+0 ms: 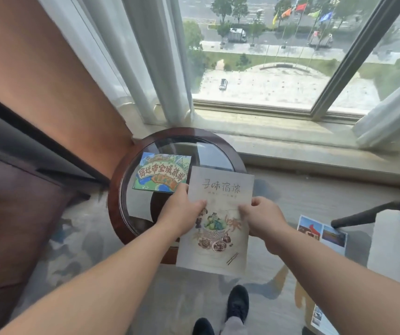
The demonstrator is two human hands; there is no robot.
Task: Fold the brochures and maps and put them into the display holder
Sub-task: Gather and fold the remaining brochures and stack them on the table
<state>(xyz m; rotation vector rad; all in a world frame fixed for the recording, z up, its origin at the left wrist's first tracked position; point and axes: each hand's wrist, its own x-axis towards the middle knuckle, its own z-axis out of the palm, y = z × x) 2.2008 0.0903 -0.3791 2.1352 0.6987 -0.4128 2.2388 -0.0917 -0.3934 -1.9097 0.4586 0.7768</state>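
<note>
Over at nine o'clock of the view stood the round dark-wood side table with a glass top (114,201). On the glass, toward the table's twelve o'clock, lay the folded green-and-blue illustrated map (161,174), flat, with neither hand on it.

Moving right, the left hand (182,211) was clamped on the beige paper brochure with a painted food bowl (220,187). It gripped the sheet's nine o'clock edge, thumb on the cover and fingers hidden beneath. The brochure hung in the air over the table's four o'clock rim, cover up. Whether its top corner touched the map could not be told.

On the brochure's three o'clock edge, the right hand (262,216) pinched it the same way.

It looked light, thin and fairly limp, the sort of paper that kinks if squeezed mid-page. Holding both side edges at mid-height seemed right, and a clean fold would likely need the edges lined up before any crease was pressed.

Farther right, at four o'clock, a white leaflet with colour photographs (322,234) lay well apart. No display holder showed anywhere.
</note>
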